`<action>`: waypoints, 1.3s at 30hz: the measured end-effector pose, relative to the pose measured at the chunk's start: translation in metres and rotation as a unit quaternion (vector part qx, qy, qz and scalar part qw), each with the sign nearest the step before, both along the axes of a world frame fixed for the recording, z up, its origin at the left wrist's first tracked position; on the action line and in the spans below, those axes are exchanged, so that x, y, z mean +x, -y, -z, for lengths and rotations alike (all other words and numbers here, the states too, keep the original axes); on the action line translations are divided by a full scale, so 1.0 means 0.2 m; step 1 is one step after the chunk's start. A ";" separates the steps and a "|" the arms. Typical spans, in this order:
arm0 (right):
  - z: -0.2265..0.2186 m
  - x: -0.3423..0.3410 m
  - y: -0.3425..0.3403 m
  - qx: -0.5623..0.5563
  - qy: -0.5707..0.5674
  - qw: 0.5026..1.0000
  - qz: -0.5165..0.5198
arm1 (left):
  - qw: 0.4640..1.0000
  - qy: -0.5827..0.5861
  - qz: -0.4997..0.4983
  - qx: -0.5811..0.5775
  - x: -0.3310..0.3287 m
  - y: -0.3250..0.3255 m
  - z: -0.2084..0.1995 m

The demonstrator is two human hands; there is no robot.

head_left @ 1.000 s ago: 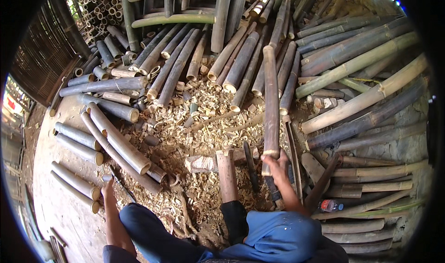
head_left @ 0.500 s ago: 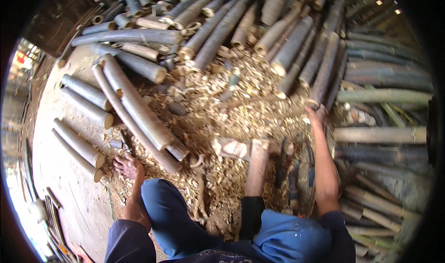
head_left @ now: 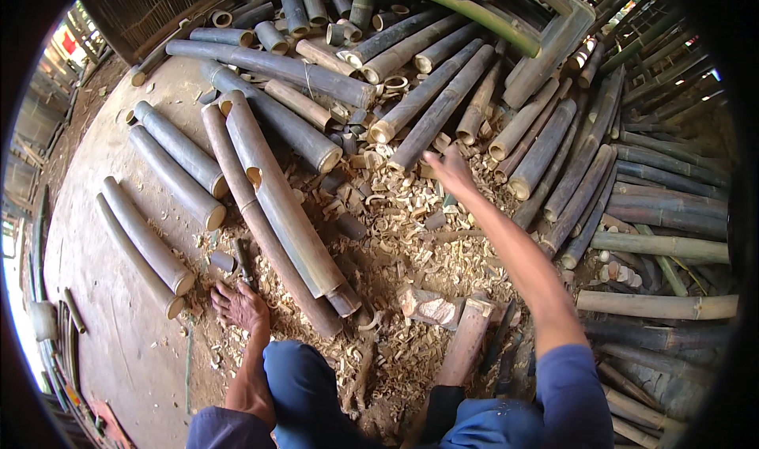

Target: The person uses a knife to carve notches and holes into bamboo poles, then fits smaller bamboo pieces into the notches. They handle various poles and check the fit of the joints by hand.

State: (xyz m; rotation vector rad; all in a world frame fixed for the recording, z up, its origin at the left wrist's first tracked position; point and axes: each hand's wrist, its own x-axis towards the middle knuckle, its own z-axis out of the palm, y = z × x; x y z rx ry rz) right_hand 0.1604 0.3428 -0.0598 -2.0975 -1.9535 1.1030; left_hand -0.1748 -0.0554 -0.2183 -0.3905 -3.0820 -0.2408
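My left hand [head_left: 239, 307] rests on the shaving-strewn ground with its fingers spread. Just beyond its fingertips lie a dark-handled tool [head_left: 243, 261] and a short piece of dark bamboo [head_left: 222, 260]. My right arm stretches far forward, and my right hand [head_left: 449, 168] hovers over the shavings, fingers apart and nothing seen in them. Nearest to it is the cut near end of a long dark bamboo pole [head_left: 443, 105]; whether they touch is unclear. Between my hands, a thick pale bamboo pole [head_left: 281, 200] with a notch lies alongside a thinner brown one [head_left: 265, 228].
Wood shavings [head_left: 427, 247] cover the middle ground. Cut bamboo poles [head_left: 190, 160] lie at left, with more stacked at right [head_left: 664, 247]. A wooden block [head_left: 468, 342] stands before my knees beside a chipped log [head_left: 431, 305]. A green bamboo frame [head_left: 466, 10] sits at the far side.
My right hand has left a bamboo pole's end at the right and swung left and farther out. My left hand stays on the ground. The view has tilted farther outward.
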 end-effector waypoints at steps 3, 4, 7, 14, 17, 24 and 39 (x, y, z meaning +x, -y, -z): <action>0.16 -0.27 -0.11 -0.024 -0.051 0.992 0.117 | 1.000 -0.004 -0.005 -0.003 -0.02 0.01 0.00; 0.18 -0.29 -0.12 -0.026 -0.062 0.987 0.148 | 1.000 0.001 -0.004 0.000 -0.01 0.00 0.00; 0.33 -0.32 -0.13 0.036 -0.132 0.969 0.204 | 1.000 0.007 -0.009 -0.001 -0.01 0.00 0.01; 0.15 -0.10 0.11 -0.158 -0.657 0.680 0.284 | 1.000 -0.016 -0.007 -0.013 -0.03 0.03 0.00; 0.23 -0.01 0.07 -0.081 -0.475 0.815 0.322 | 1.000 0.000 -0.007 -0.008 0.02 -0.03 0.00; 0.30 0.00 0.20 -0.023 -0.456 0.848 0.268 | 0.999 -0.036 -0.009 -0.029 -0.05 0.04 0.07; 0.20 -0.41 0.01 0.201 -0.001 0.972 -0.125 | 1.000 -0.018 -0.005 -0.018 -0.03 0.03 0.03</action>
